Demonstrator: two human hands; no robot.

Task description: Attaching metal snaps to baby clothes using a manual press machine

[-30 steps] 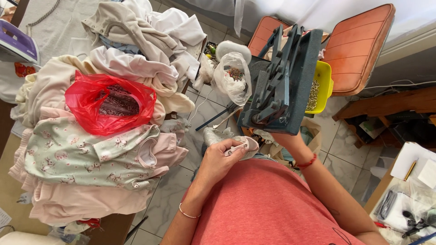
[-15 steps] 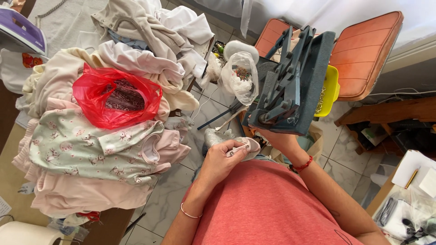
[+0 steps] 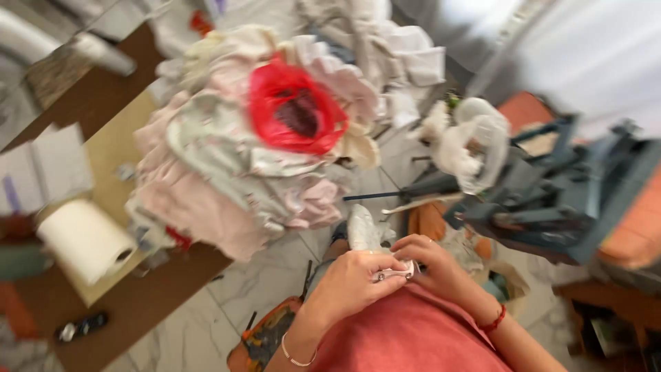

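Observation:
My left hand (image 3: 354,282) and my right hand (image 3: 437,265) meet in front of my chest, over my red top. Both pinch a small white piece of fabric with a little metal part (image 3: 394,273) between the fingertips. The picture is blurred, so the small item's exact kind is unclear. A thin bracelet circles my left wrist and a red one my right wrist.
A pile of pale pink and white garments (image 3: 234,172) with a red plastic bag (image 3: 296,107) on top lies on a wooden table (image 3: 138,303). A white roll (image 3: 86,241) sits at the left. A dark blue press machine (image 3: 571,200) stands at the right, beside an orange chair (image 3: 640,227).
The view has swung left and down and blurred. Both hands stay together on the small white piece; the right hand has come off the blue machine's side.

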